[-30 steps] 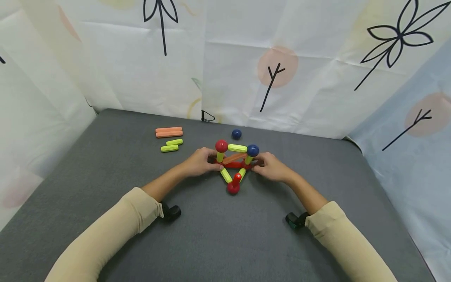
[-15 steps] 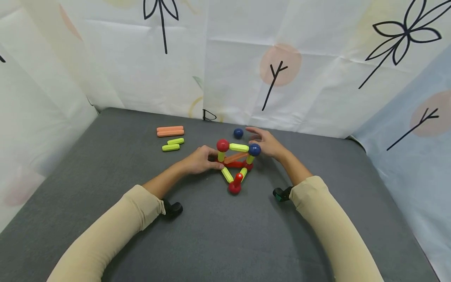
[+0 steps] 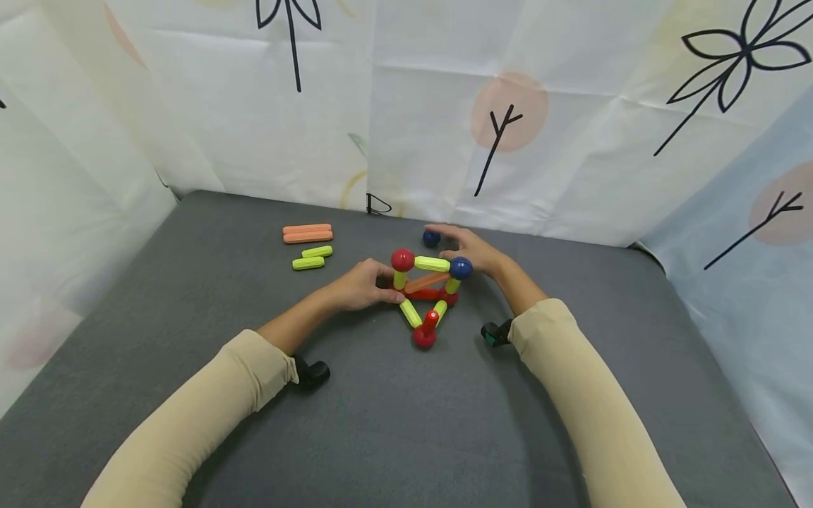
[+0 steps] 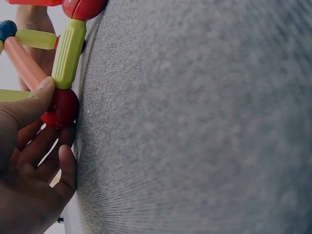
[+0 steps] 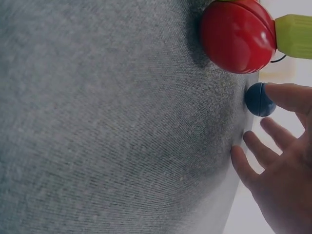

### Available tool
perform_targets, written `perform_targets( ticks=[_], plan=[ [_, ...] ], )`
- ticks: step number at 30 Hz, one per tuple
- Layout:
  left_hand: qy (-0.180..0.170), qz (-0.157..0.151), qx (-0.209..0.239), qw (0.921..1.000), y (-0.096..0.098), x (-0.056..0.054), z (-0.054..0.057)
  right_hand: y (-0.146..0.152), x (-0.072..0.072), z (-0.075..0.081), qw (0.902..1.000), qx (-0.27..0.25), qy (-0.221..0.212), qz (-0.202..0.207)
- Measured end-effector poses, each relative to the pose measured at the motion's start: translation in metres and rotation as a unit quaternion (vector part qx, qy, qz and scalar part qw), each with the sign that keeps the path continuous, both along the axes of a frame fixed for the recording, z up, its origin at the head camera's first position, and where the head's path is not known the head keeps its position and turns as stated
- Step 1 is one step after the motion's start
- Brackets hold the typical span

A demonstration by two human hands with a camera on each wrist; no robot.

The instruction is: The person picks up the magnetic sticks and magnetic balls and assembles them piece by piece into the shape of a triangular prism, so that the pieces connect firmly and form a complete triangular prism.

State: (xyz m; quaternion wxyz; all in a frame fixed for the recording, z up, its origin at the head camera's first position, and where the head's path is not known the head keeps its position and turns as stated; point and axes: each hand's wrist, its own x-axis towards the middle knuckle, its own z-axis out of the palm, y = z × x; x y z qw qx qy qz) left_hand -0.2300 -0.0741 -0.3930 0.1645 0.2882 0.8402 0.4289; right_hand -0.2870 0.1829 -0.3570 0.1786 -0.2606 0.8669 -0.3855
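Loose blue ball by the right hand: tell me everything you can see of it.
The loose blue ball is dark and glossy, apparently plastic, with a thin seam. It rests on the grey table near the far edge, behind the stick-and-ball frame and apart from it. The right hand reaches over it; a digit partly hides it, but contact is unclear.

There are four red balls [image 3: 403,259], two blue balls [image 3: 461,268] and twelve sticks [image 3: 432,264].
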Motion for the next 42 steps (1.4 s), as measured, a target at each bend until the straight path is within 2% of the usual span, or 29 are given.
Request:
perform_targets(
  ticks=[4, 7, 14, 17, 25, 30, 35, 42],
  plan=[
    [0.005, 0.001, 0.000, 1.0000, 0.000, 0.001, 0.002, -0.002, -0.002, 0.000, 0.9998, 0.012, 0.000, 0.013],
    [0.006, 0.001, -0.001, 1.0000, 0.001, 0.001, 0.003, -0.002, -0.004, -0.002, 0.9998, 0.019, 0.005, 0.008],
    [0.009, -0.004, -0.001, 0.9999, 0.002, 0.000, 0.002, 0.004, 0.000, -0.005, 0.9981, -0.010, 0.029, -0.054],
    [0.011, -0.005, -0.001, 0.9999, 0.001, 0.000, 0.002, 0.008, 0.002, -0.007, 0.9969, -0.007, 0.035, -0.071],
    [0.008, -0.001, 0.000, 1.0000, 0.001, 0.000, 0.001, 0.002, 0.004, -0.008, 0.9979, 0.013, 0.060, -0.022],
    [0.007, -0.002, 0.000, 1.0000, 0.002, 0.001, 0.001, 0.001, 0.008, -0.009, 0.9978, 0.001, 0.061, -0.026],
    [0.002, 0.002, 0.002, 1.0000, 0.001, 0.003, 0.002, 0.005, 0.014, 0.001, 0.9972, -0.026, 0.054, -0.044],
    [0.009, 0.001, 0.004, 0.9999, -0.001, 0.003, 0.001, 0.015, 0.030, 0.030, 0.9937, -0.061, 0.082, -0.045]
  ],
)
